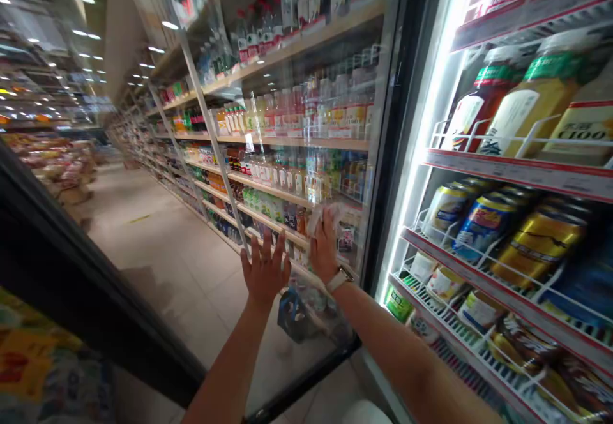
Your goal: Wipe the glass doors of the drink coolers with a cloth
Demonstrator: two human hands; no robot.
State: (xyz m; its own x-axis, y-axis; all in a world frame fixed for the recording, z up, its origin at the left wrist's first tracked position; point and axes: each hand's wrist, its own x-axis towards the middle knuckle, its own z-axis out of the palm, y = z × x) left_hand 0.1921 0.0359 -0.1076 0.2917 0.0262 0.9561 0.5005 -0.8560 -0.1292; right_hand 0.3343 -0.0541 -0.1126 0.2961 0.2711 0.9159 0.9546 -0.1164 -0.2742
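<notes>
My left hand point(265, 269) is pressed flat against the glass pane of a refrigerated cabinet door point(282, 341), fingers spread, holding nothing. My right hand point(324, 245), with a wristwatch point(340, 278) on its wrist, holds a crumpled white cloth point(318, 218) against the same pane. The door has a black frame point(96, 290). Both hands are on the door's outer side, close together.
To the right, lit wire-fronted cooler shelves point(522, 178) hold large bottles point(531, 108) and cans point(483, 226). Through the glass, long shelves of bottled drinks point(282, 168) run along a tiled supermarket aisle point(158, 239). Produce displays point(57, 168) stand far left.
</notes>
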